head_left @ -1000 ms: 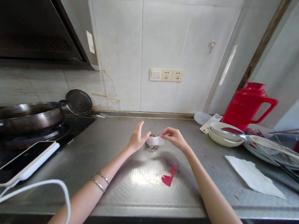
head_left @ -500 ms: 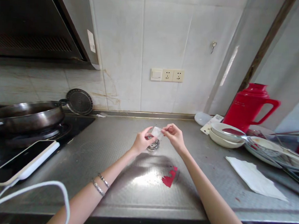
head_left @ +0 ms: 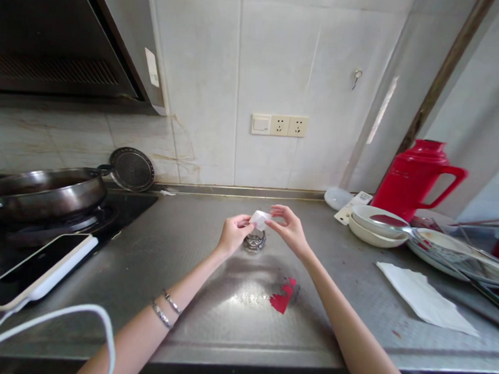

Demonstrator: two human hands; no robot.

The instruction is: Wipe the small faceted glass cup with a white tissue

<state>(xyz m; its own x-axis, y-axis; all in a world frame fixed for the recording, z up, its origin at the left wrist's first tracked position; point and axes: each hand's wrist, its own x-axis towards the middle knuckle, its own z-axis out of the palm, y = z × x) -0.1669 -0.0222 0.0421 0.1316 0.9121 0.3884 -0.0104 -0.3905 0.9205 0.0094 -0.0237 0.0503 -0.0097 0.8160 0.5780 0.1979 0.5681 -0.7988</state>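
Both hands pinching one little packet over the glass

Near to far: red torn scrap [head_left: 283, 296] on the steel counter [head_left: 206, 321], then left hand [head_left: 231, 235] has joined right hand [head_left: 288, 228], both pinching the small white paper packet [head_left: 259, 218] above the small clear glass cup [head_left: 254, 240]; a second ago the left was open.

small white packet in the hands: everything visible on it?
The small white packet looks like thin paper or film, roughly square and slightly creased; any print is too small to tell. It is pinched between the left hand and the right hand, tilted, just above a small glass cup standing on the steel counter.
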